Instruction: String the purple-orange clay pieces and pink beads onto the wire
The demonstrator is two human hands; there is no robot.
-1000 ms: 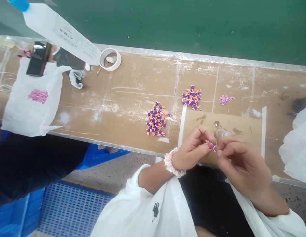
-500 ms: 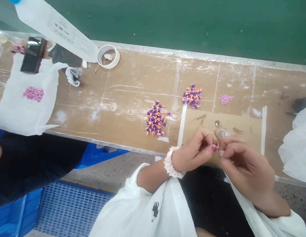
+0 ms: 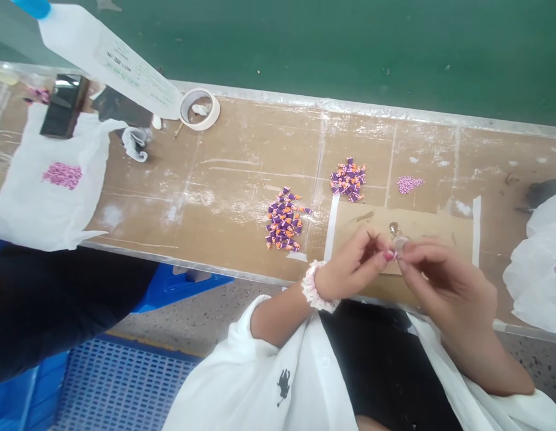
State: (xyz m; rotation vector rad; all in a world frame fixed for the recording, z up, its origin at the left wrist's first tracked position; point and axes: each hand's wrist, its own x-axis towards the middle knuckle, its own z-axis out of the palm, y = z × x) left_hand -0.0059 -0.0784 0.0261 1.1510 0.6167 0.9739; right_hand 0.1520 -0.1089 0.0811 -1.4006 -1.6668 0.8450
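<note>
Nearest, just over the table's front edge, a small pink piece is held between the closed thumb and fingertips of the left hand, by which a ruffled wristband is worn. The tips of the right hand are pinched together against it; what is gripped there cannot be made out. Beyond the fingertips, a clear container is seen on a taped-down brown sheet. To the left, purple-and-orange figures are heaped; farther back, a second heap and pale pink bits are gathered. Farthest, a tape roll is set beside a white bottle.
</note>
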